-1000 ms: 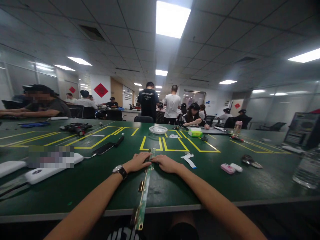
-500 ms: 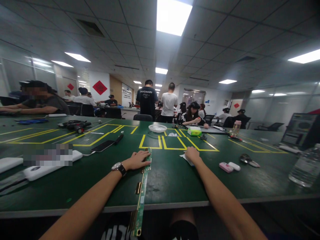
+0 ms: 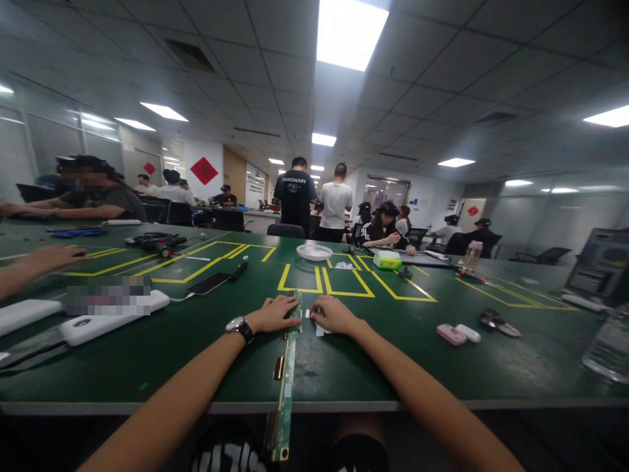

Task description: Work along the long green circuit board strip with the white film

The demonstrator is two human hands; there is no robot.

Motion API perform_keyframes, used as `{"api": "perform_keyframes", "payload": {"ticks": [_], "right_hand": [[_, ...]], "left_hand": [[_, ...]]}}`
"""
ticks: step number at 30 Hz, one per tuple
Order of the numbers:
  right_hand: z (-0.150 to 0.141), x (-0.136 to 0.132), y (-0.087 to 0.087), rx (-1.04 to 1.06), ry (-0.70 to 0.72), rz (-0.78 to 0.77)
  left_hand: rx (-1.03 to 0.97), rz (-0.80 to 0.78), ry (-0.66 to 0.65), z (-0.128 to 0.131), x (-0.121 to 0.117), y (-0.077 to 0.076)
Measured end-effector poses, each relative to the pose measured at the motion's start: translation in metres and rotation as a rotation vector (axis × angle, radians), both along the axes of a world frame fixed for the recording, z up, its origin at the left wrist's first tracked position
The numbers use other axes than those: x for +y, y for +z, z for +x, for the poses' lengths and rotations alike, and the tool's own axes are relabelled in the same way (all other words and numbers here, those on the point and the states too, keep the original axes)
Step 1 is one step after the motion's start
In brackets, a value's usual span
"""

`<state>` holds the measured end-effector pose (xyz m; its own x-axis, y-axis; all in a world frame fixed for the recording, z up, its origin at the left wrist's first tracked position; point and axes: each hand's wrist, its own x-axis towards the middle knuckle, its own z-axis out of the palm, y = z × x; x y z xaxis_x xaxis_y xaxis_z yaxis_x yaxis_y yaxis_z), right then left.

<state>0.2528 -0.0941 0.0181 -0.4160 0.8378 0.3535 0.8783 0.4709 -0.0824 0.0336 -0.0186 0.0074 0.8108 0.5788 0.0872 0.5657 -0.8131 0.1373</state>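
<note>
A long, narrow green circuit board (image 3: 289,367) lies lengthwise before me, its near end sticking out past the table edge. Copper-coloured flex tabs line its left side. My left hand (image 3: 275,313), wearing a watch, grips the board's far part, fingers and thumb pressed onto it. Just right of the board, my right hand (image 3: 337,314) is closed with bent fingers around a crumpled white wipe (image 3: 320,330), which is mostly hidden beneath the hand. Whether the wipe touches the board I cannot tell.
Yellow tape outlines mark the green table (image 3: 373,373). A white power bank (image 3: 115,319) and a phone (image 3: 209,283) lie left; a clear dish (image 3: 314,252) stands ahead. Right are a pink case (image 3: 451,334) and a water bottle (image 3: 609,347). Another person's hand (image 3: 42,265) reaches in at left.
My right hand has moved left with the white wipe, close up to the board. My left hand stays on the board. Another person's hand has come in at the left.
</note>
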Motion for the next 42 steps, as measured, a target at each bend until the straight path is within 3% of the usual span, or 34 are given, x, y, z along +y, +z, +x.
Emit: {"api": "perform_keyframes", "payload": {"ticks": [25, 32, 42], "right_hand": [[-0.010, 0.006, -0.010, 0.116, 0.096, 0.027], [-0.009, 0.015, -0.020, 0.156, 0.052, 0.050], [-0.016, 0.007, -0.013, 0.072, -0.003, 0.048]], "left_hand": [[0.023, -0.023, -0.015, 0.000, 0.000, -0.001], [0.024, -0.015, -0.006, 0.001, -0.003, 0.000], [0.033, -0.014, -0.005, 0.001, 0.001, -0.003]]}}
